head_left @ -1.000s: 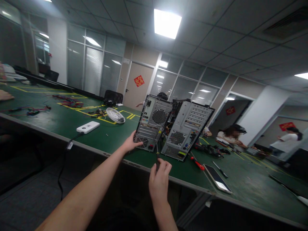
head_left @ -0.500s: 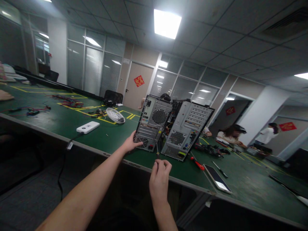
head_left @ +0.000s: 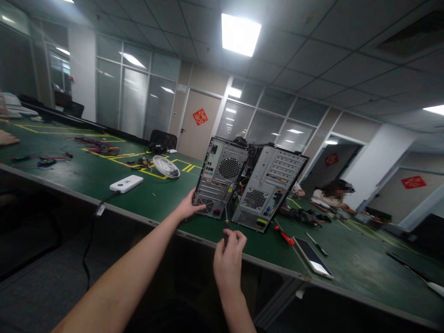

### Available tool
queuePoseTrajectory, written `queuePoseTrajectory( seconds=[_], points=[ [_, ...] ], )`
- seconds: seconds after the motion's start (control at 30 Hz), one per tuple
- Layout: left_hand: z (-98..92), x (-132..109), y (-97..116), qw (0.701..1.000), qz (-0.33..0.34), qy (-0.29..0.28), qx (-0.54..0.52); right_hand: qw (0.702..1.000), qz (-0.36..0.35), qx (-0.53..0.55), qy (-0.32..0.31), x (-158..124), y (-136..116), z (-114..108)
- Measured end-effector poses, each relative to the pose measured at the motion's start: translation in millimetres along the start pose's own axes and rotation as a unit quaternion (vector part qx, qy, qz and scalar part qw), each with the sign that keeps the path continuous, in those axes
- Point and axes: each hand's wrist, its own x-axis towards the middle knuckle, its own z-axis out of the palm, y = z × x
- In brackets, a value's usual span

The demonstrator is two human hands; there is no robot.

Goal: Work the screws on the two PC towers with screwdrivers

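Two desktop computer towers stand side by side on the green table, their rear panels facing me. My left hand [head_left: 190, 206] grips the lower left edge of the left computer tower [head_left: 219, 189], thumb across its back by the small fan grille. In my right hand [head_left: 229, 259], fingers wrap the dark handle of a screwdriver [head_left: 226, 215]. Its thin shaft points up and away at the lower right edge of that tower; where the tip meets it is too small to tell. The right computer tower [head_left: 250, 210] leans slightly in my view, untouched by either hand.
Right of the towers lie a red-handled screwdriver [head_left: 286, 237], a phone [head_left: 312, 257], another thin tool [head_left: 317, 244] and black cables [head_left: 301, 216]. To the left are a white power bank [head_left: 126, 184] and a white oval tray [head_left: 165, 167]. A person [head_left: 329, 196] sits beyond.
My right hand has turned and shifted slightly on the screwdriver handle. My left hand and both towers look unmoved. A standing person in white at the far right is no longer visible.
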Motion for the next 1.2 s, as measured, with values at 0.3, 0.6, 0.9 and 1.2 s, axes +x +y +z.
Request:
queuePoseTrajectory(
  seconds=[0.3,0.6,0.9,1.2],
  points=[
    [1.1,0.4,-1.7,1.0,0.008,0.006,-0.02,1.0,-0.007,-0.021,0.001,1.1,0.5,-0.3],
    [0.7,-0.1,0.0,1.0,0.007,0.0,-0.011,1.0,0.002,-0.023,-0.002,1.8,-2.4,-1.6],
    [0.7,0.2,0.6,1.0,0.01,0.002,-0.022,1.0,0.013,-0.023,-0.005,3.2,-0.7,-1.8],
    [1.0,-0.5,1.0,1.0,0.011,0.0,-0.015,1.0,0.014,0.019,0.001,2.9,-2.0,-1.1]
  ],
)
